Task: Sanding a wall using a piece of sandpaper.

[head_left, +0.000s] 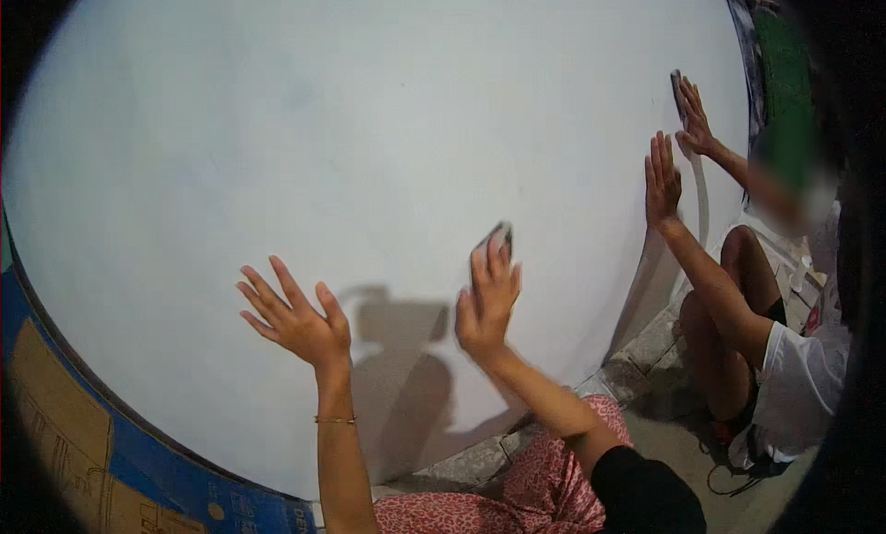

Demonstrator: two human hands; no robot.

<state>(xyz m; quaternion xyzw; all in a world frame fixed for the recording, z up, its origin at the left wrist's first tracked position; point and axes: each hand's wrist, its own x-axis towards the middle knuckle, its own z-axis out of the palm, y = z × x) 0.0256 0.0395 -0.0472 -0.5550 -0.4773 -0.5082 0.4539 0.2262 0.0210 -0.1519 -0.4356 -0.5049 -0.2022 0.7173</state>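
Here the right hand (487, 305) presses a dark, perhaps abrasive pad (496, 240) flat.

the white wall (369, 137) is bare and open above and to the left of the left hand (297, 320) and between both hands. to the right, a co-worker's hands (663, 181) press the wall and their knees (738, 285) crowd the floor (664, 442). a blue carton (111, 460) closes the lower left.
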